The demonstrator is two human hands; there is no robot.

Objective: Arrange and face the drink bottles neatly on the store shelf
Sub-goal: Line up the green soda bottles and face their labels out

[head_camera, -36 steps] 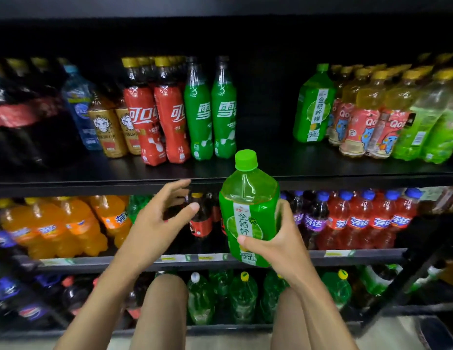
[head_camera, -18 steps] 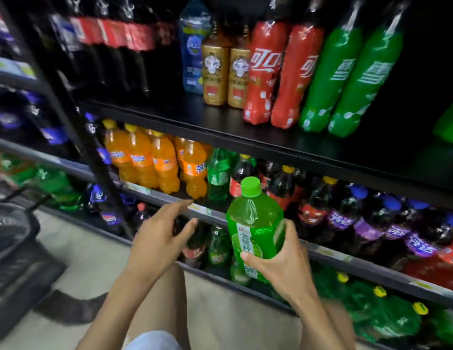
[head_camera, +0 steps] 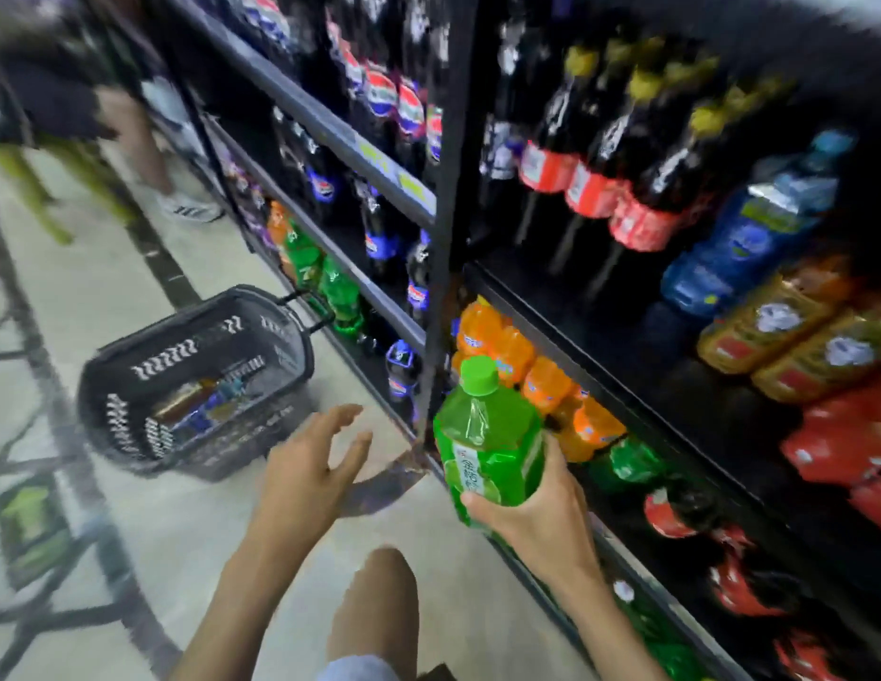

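My right hand (head_camera: 532, 513) grips a green drink bottle (head_camera: 487, 435) with a green cap, upright, in front of the shelf's black upright post (head_camera: 451, 199). My left hand (head_camera: 310, 464) hovers open over the floor to the left of the bottle, fingers spread, holding nothing. The black shelf (head_camera: 601, 380) on the right carries orange soda bottles (head_camera: 522, 361), dark cola bottles with red labels (head_camera: 601, 174), a blue bottle (head_camera: 743, 228), amber tea bottles (head_camera: 792, 331) and red bottles (head_camera: 846, 435). The view is blurred.
A black shopping basket (head_camera: 192, 380) with a few items stands on the pale floor at the left, near the shelf base. Another person's legs and shoe (head_camera: 183, 204) are farther down the aisle. The neighbouring bay holds blue-labelled cola bottles (head_camera: 379, 90).
The view has swung left and down the aisle, bringing the basket and floor into sight. My right hand still holds the green bottle; my left hand has stayed open beside it.
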